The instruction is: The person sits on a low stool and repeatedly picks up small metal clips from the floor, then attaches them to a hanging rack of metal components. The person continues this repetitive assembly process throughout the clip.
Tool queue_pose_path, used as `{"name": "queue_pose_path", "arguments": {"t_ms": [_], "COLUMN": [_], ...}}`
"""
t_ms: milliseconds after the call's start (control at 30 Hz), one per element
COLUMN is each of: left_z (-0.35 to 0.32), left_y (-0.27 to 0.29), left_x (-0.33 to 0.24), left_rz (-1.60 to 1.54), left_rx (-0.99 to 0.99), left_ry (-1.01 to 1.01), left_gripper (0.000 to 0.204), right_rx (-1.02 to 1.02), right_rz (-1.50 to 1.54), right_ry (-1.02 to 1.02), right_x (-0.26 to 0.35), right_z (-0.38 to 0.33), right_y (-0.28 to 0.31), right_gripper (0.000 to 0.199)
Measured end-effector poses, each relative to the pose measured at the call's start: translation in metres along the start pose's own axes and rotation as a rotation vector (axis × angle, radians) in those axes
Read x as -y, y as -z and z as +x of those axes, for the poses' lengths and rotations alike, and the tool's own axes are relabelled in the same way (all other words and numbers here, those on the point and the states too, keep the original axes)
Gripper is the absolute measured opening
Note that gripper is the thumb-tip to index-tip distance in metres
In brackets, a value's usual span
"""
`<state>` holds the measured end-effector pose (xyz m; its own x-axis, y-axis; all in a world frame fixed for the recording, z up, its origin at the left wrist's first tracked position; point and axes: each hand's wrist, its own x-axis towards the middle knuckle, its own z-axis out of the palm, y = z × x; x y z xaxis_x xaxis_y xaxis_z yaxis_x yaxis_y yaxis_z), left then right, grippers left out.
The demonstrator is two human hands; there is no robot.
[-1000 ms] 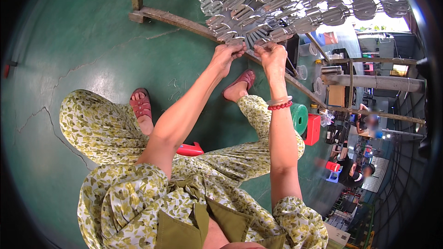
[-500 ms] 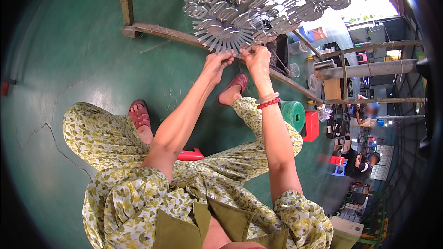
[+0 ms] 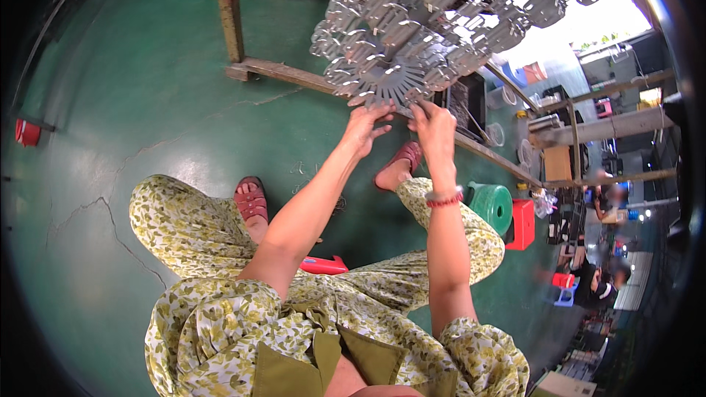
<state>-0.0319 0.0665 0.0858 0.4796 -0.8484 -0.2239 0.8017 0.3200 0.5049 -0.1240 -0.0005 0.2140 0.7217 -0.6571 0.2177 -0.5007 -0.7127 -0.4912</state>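
Observation:
A large cluster of shiny, slotted metal pieces hangs in front of me. At its near, lower end faces a round fan of thin metal strips. My left hand reaches the fan's lower left edge, thumb and index finger brought together at a metal piece, the other fingers loosely spread. Just right of it, my right hand pinches at the lower right edge, its fingers curled. The fingertips partly hide what they grip. A red beaded bracelet and a pale bangle circle my right wrist.
A worn metal frame bar runs low behind the hands. Beside my right knee stand a green drum-shaped object and a red stool. A red bucket is at far left. People sit at work on the far right.
The view has shifted, so the whole scene lies lower and further right. My hands have drawn slightly apart at the edge of the metal cluster, whose fan now tilts differently.

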Motion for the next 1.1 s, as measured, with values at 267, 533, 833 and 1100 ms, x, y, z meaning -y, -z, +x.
{"name": "queue_pose_path", "arguments": {"t_ms": [267, 533, 833, 1100], "left_z": [0.000, 0.021, 0.023, 0.037], "left_y": [0.023, 0.026, 0.005, 0.011], "left_x": [-0.008, -0.011, 0.007, 0.022], "left_rz": [-0.330, -0.437, -0.613, -0.685], "left_rx": [0.351, 0.202, 0.136, 0.173], "left_ry": [0.019, -0.001, 0.015, -0.040], "left_gripper": [0.038, 0.025, 0.016, 0.020], "right_rx": [-0.048, -0.187, -0.201, -0.225], "right_rz": [0.451, 0.331, 0.437, 0.459], "right_ry": [0.034, -0.057, 0.023, 0.046], "right_x": [0.035, 0.039, 0.055, 0.036], "right_z": [-0.044, 0.006, 0.016, 0.024], "right_y": [-0.046, -0.074, -0.071, -0.068], "right_gripper": [0.044, 0.048, 0.042, 0.032]}}
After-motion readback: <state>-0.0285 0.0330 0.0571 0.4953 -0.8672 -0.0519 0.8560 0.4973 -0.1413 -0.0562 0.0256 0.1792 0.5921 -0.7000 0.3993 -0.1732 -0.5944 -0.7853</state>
